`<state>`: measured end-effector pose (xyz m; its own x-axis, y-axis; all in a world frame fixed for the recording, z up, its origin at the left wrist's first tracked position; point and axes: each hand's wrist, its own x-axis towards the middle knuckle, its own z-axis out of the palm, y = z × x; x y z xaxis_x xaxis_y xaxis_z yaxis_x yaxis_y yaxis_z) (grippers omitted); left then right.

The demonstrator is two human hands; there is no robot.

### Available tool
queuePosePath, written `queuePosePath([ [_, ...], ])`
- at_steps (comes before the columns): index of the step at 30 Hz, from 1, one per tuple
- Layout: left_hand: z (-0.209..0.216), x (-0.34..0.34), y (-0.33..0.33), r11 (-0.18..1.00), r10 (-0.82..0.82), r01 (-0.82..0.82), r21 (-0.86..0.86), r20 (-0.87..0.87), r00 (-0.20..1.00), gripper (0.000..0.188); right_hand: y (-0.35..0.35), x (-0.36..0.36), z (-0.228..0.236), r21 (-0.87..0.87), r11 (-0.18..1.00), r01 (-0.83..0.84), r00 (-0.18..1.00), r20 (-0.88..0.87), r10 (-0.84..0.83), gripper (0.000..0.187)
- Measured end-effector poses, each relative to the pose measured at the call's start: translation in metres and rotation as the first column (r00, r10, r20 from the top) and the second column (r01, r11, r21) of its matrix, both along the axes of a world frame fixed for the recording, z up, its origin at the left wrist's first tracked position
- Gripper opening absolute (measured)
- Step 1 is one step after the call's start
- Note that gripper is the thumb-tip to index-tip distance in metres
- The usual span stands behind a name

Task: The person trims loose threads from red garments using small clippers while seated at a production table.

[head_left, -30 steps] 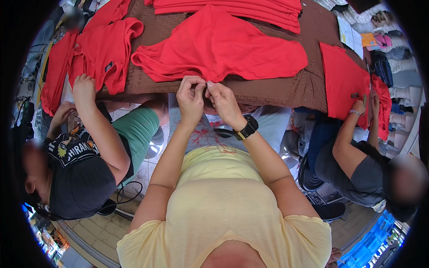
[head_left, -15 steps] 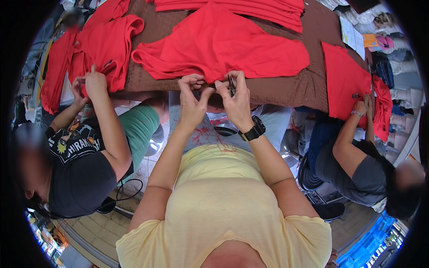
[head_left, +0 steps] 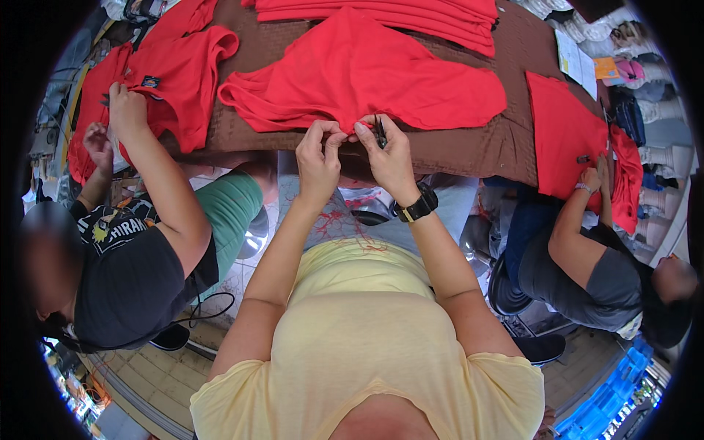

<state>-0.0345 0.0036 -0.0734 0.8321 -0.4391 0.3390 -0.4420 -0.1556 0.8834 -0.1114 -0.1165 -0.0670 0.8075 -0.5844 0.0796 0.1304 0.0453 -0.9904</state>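
A red garment [head_left: 367, 77] lies spread on the brown-covered table, its near edge drawn toward me. My left hand [head_left: 318, 163] is closed in a pinch on that edge, thumb against the fingertips. Close beside it, my right hand [head_left: 390, 163] has small black thread snips [head_left: 380, 133] tucked in the fingers, points upward. The right thumb and forefinger also meet at the cloth's edge, almost touching the left fingertips. Whatever lies between the fingertips is too small to make out. Loose red threads [head_left: 337, 224] are scattered over my lap.
A stack of folded red garments [head_left: 381, 15] sits at the far side of the brown table cover [head_left: 477, 150]. Co-workers [head_left: 132, 264] [head_left: 594, 275] on both sides handle red garments [head_left: 183, 88] [head_left: 565, 136]. Papers [head_left: 577, 64] lie at the far right.
My hands have drawn closer together, and the left fingers have closed into a pinch at the garment's edge. The left co-worker's hands have moved apart.
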Motion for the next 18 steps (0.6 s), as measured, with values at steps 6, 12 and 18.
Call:
queuePosePath([
  [6, 0.001, -0.01, -0.002, 0.941, -0.121, -0.025, -0.337, -0.405, 0.906, 0.011, 0.005, -0.004, 0.011, -0.018, 0.998, 0.067, 0.998, 0.01, -0.067, 0.028],
  [12, 0.006, -0.014, 0.001, 0.92, -0.177, -0.038, -0.389, -0.501, 0.847, 0.01, 0.013, -0.024, 0.019, 0.128, 0.986, -0.104, 0.985, -0.12, 0.12, 0.043],
  [18, 0.024, -0.021, 0.003, 0.917, -0.261, 0.051, -0.396, -0.498, 0.827, 0.007, 0.012, -0.022, 0.016, 0.221, 0.938, -0.267, 0.944, -0.135, 0.301, 0.046],
])
